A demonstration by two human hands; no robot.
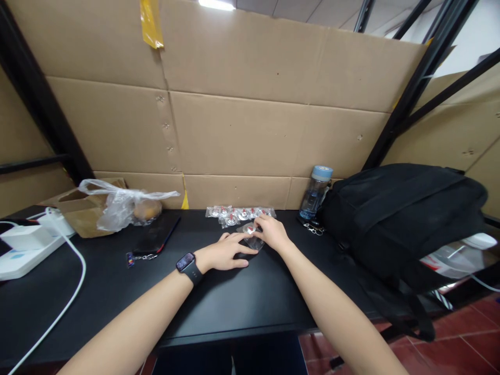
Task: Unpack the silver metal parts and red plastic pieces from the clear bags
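Note:
A small clear plastic packet (255, 243) with a round silvery piece and a red spot inside lies on the black table, partly hidden by my fingers. My left hand (224, 253), with a dark watch on its wrist, lies flat with fingers spread, its fingertips on the packet's left side. From the right, my right hand (272, 232) closes its bent thumb and fingers on the packet's upper right edge; the exact grip is partly hidden. Just beyond both hands, several similar packets (230, 219) lie in a cluster along the cardboard wall.
A blue-lidded bottle (315, 192) stands at the back right beside a black backpack (406, 224). To the left are a dark flat case (156, 237), a tied plastic bag (121, 205) and a white power strip (31, 255) with a cable. Cardboard (242, 130) walls the back.

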